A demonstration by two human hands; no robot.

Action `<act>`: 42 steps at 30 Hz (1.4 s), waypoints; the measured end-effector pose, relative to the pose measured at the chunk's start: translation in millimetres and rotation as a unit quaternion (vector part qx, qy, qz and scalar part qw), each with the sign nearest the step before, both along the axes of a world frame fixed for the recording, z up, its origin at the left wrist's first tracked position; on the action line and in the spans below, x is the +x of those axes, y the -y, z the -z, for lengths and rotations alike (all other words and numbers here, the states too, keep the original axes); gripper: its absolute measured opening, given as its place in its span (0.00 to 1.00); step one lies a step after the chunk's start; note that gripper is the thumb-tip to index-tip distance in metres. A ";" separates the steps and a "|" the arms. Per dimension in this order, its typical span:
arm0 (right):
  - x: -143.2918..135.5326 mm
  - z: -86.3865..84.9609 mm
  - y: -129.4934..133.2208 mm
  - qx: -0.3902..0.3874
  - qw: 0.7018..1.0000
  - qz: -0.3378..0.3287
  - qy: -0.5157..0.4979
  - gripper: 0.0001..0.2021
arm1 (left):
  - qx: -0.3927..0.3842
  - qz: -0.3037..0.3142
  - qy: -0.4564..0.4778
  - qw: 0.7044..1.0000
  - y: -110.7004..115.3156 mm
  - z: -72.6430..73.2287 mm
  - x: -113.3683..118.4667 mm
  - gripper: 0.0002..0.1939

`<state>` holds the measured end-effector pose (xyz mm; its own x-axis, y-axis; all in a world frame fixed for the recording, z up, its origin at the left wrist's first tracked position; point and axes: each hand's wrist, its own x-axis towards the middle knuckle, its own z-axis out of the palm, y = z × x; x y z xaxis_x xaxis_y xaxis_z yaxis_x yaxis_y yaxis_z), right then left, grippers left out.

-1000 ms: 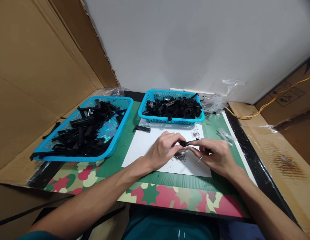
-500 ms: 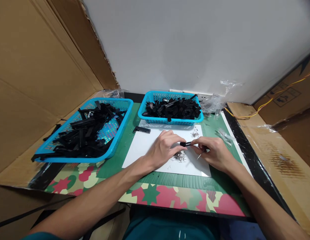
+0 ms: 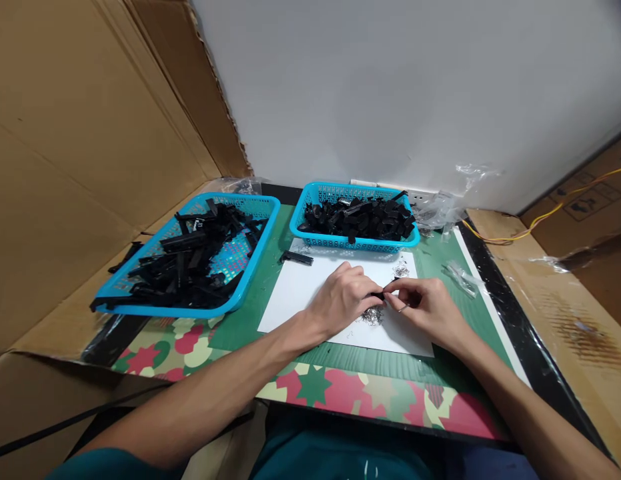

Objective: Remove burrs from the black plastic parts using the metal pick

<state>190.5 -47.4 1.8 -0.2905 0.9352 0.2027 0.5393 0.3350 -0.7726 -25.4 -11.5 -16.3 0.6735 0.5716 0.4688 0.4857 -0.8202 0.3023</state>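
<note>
My left hand (image 3: 346,297) is closed, pinching a small black plastic part (image 3: 377,295) above a sheet of white paper (image 3: 295,293). My right hand (image 3: 427,307) meets it from the right, thumb and fingertips closed at the part's right end. Much of the part is covered by my fingers. A thin metal tip (image 3: 403,308) shows under my right fingers; the rest of that tool is hidden. Just below the hands lies a pile of tiny metal pieces, perhaps springs (image 3: 373,317). A smaller metal pile (image 3: 401,269) sits behind my right hand.
A blue basket (image 3: 240,293) of long black parts stands at left, another blue basket (image 3: 355,245) of black pieces at the back. One black part (image 3: 297,258) lies on the paper's far left corner. Clear plastic bags (image 3: 460,277) lie at right. Cardboard (image 3: 90,133) walls the left side.
My fingertips have come closer together, covering more of the black part. The metal tip under my right hand now shows less. The whole view has shifted slightly.
</note>
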 end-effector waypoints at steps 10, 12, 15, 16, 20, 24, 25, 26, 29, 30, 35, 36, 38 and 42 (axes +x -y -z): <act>-3.1 8.0 -2.5 -0.166 0.977 0.049 -0.123 0.08 | 0.009 0.011 -0.018 1.000 0.4 -2.0 -0.5 0.06; -5.2 8.7 -1.9 -0.172 0.974 0.062 -0.137 0.07 | 0.010 0.011 -0.017 1.000 0.4 -1.9 -0.3 0.06; -9.9 7.9 -0.3 -0.174 0.968 0.085 -0.161 0.08 | 0.010 0.008 -0.014 1.000 0.1 -0.8 0.0 0.06; -11.5 7.4 0.4 -0.173 0.966 0.093 -0.167 0.09 | 0.010 0.006 -0.013 1.000 0.1 -0.3 0.1 0.06; -16.1 6.7 4.4 -0.163 0.963 0.117 -0.179 0.13 | 0.009 -0.003 -0.017 1.000 0.3 1.2 0.2 0.06; -17.8 8.7 7.7 -0.150 0.964 0.120 -0.182 0.13 | 0.002 -0.013 -0.027 1.000 0.9 1.0 0.5 0.06; -18.0 9.3 7.8 -0.148 0.965 0.118 -0.181 0.13 | 0.003 -0.015 -0.027 1.000 1.1 0.7 0.6 0.06; -18.0 9.6 7.5 -0.146 0.966 0.114 -0.177 0.14 | 0.005 -0.015 -0.028 0.999 1.3 0.4 0.7 0.06; -16.3 9.4 4.9 -0.139 0.972 0.096 -0.163 0.14 | 0.008 -0.014 -0.033 0.999 1.7 -0.7 0.8 0.06; -15.0 8.7 3.6 -0.136 0.975 0.088 -0.154 0.14 | 0.009 -0.014 -0.034 0.999 1.7 -1.0 0.8 0.05; -3.1 1.4 -2.1 -0.133 0.987 0.049 -0.072 0.15 | 0.004 -0.013 -0.024 1.000 0.9 -2.4 0.4 0.06; -0.3 -0.3 -2.8 -0.133 0.989 0.040 -0.054 0.14 | 0.000 -0.012 -0.020 1.000 0.7 -2.6 0.5 0.06; 5.2 -3.0 -3.6 -0.116 0.992 0.035 -0.027 0.13 | -0.007 -0.011 -0.011 1.000 0.5 -2.8 1.0 0.08; 13.8 -5.5 -4.9 0.000 0.998 0.059 -0.021 0.12 | -0.014 -0.013 0.004 1.000 0.4 -2.4 2.2 0.12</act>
